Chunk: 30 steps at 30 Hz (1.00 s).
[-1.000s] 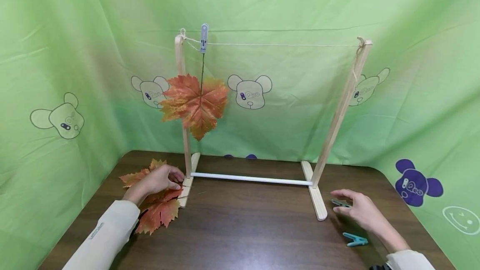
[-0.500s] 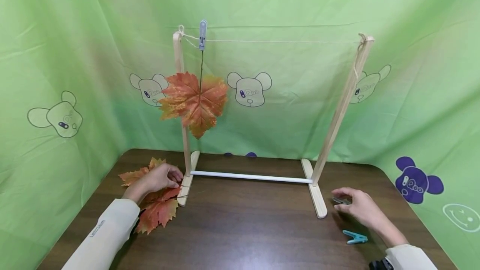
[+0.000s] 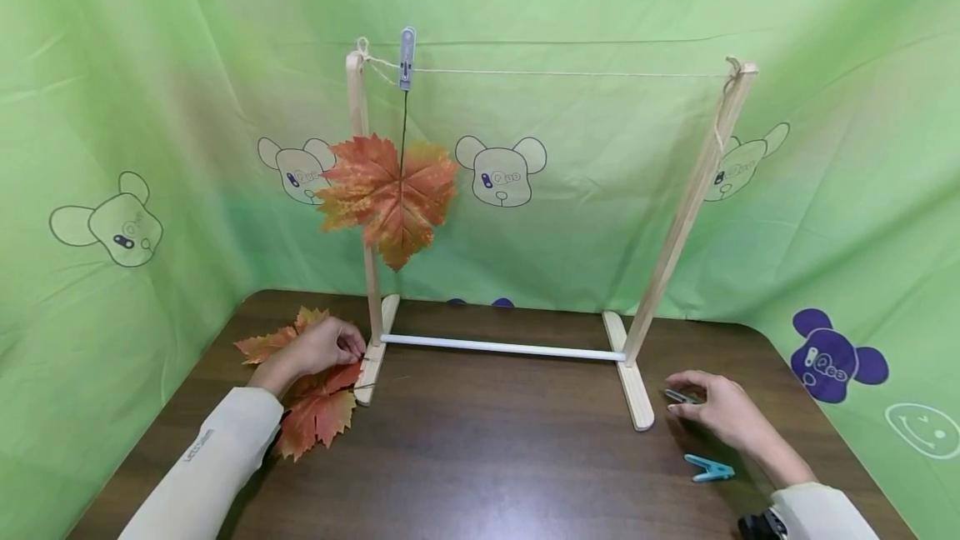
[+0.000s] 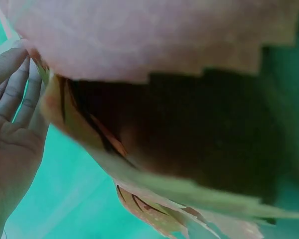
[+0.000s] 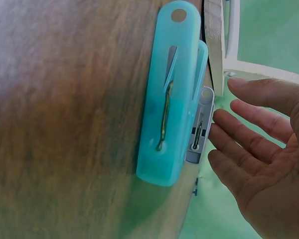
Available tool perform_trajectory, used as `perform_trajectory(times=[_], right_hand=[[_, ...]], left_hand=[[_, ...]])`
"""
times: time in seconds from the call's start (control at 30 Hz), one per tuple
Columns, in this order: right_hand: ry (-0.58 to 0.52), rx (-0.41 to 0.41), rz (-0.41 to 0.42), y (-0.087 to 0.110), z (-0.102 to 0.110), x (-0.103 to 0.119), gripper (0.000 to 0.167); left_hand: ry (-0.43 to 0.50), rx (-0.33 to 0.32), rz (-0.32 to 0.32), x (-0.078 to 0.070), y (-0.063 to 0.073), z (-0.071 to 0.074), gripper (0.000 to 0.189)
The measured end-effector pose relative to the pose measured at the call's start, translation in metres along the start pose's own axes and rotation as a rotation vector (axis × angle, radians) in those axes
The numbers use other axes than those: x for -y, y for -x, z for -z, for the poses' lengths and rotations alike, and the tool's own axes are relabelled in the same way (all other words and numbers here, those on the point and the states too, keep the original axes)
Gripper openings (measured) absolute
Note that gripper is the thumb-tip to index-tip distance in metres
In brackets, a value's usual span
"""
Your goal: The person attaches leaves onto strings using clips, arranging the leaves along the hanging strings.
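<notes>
**Grey peg [image 5: 202, 122] at the fingertips of your right hand [image 3: 716, 413], leaves [image 3: 321, 417] under your left hand [image 3: 322, 346]**

Your right thumb stands well apart from the other fingers, which are nearly straight. In the head view the grey peg lies between thumb and fingers; in the right wrist view it is just beside the fingertips, and whether they touch it cannot be told. It lies on the tabletop [image 3: 487, 448], long axis roughly sideways, its holed handle end pointing towards the right foot of the wooden stand [image 3: 687, 215], the other end towards your palm.

Nearer to you lies a turquoise peg [image 5: 159, 109], its handle ends spread towards the stand, its pinching end to your right.

Your left fingers bend loosely over the leaves beside the stand's left foot. A leaf hides their tips in the left wrist view, so you cannot tell whether they grip anything. The thin stems point right, across that foot.

Farther out, an upright pale peg [image 3: 407, 61] sits on the cord [image 3: 570, 72] near its left end. From it hangs another leaf [image 3: 393, 202], stem up, tip down.
</notes>
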State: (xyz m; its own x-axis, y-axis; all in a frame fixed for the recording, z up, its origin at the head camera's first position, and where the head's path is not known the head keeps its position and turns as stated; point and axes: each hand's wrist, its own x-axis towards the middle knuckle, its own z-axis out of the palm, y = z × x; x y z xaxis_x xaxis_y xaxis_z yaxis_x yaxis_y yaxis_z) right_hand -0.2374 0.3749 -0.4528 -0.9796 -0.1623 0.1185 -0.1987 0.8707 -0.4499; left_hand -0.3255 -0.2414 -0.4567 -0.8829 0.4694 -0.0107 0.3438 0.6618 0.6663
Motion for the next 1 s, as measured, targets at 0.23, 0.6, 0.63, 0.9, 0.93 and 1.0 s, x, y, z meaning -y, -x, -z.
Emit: perform_trajectory(times=[0.23,0.6,0.63,0.9,0.93,1.0], right_hand=[[0.011,0.002,0.012,-0.003,-0.001,-0.001,0.035],[0.006,0.022,0.022,-0.006,-0.003,-0.005,0.033],[0.007,0.022,0.021,-0.007,-0.003,-0.006,0.033],[0.025,0.037,0.017,-0.009,-0.003,-0.009,0.029],[0.032,0.038,0.02,-0.009,-0.003,-0.009,0.028],[0.044,0.034,0.027,-0.01,-0.004,-0.01,0.026]], left_hand=[[-0.048,-0.002,0.039,-0.007,-0.004,0.01,0.014],[-0.038,0.014,0.043,-0.018,-0.005,0.016,0.013],[-0.036,0.015,0.04,-0.019,-0.005,0.017,0.013],[-0.023,0.025,0.026,-0.024,-0.003,0.02,0.013],[-0.023,0.026,0.027,-0.024,-0.003,0.02,0.013],[-0.02,0.027,0.027,-0.025,-0.003,0.02,0.013]])
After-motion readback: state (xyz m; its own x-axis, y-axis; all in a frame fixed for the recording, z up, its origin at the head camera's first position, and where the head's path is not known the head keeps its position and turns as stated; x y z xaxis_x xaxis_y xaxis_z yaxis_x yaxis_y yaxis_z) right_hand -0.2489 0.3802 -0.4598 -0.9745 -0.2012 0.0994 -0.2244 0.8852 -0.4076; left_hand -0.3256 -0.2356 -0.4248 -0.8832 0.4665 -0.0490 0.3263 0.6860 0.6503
